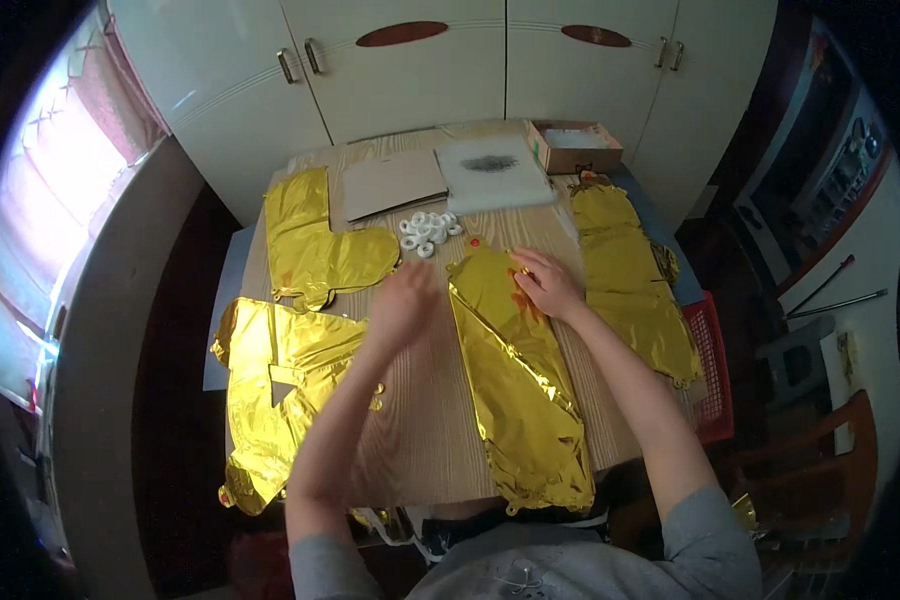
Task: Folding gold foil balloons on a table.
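A long flat gold foil balloon lies in front of me, running from mid-table to the near edge. My right hand rests on its far right edge, fingers stretched out and the thumb apart from them. My left hand is just left of this balloon, smeared by motion, so its fingers cannot be made out. Beyond the left hand sits a small heap of white ribbon rolls. A small red dot marks the tab at the balloon's far end.
More flat gold foil balloons lie around: an L-shaped one, one with a triangular hole and one at the right. Farther back are a grey-brown board, a white sheet and an open cardboard box. A red basket stands beside the table.
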